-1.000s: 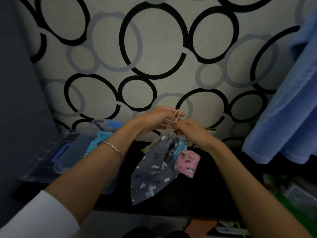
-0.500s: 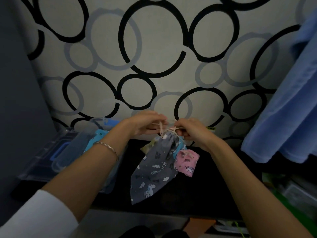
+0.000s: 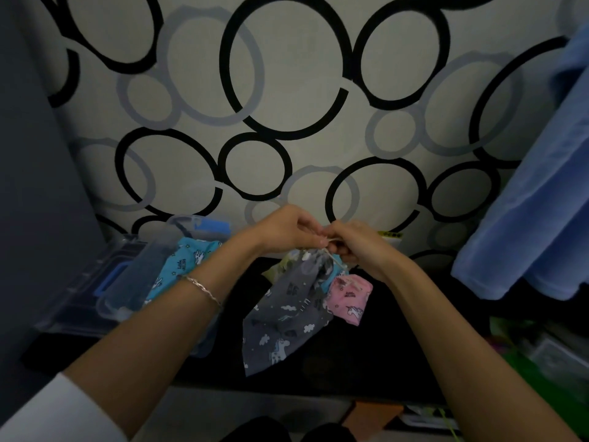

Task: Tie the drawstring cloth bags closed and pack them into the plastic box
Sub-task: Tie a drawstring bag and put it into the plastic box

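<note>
A grey unicorn-print drawstring bag hangs in the air from its gathered neck above the black table. My left hand and my right hand meet at that neck, and each pinches the pale drawstring. A pink unicorn bag lies on the table just right of the grey one. A teal bag sits inside the clear plastic box at the left. Bits of a light green bag and another teal one show behind the grey bag.
The box's clear lid with a blue handle lies to the left of the box. Blue cloth hangs at the right. A wall with a ring pattern stands close behind the table. Green items clutter the right edge.
Both hands have dropped slightly and drawn together at the bag's neck, working the drawstring. The grey bag still hangs in the same spot.
</note>
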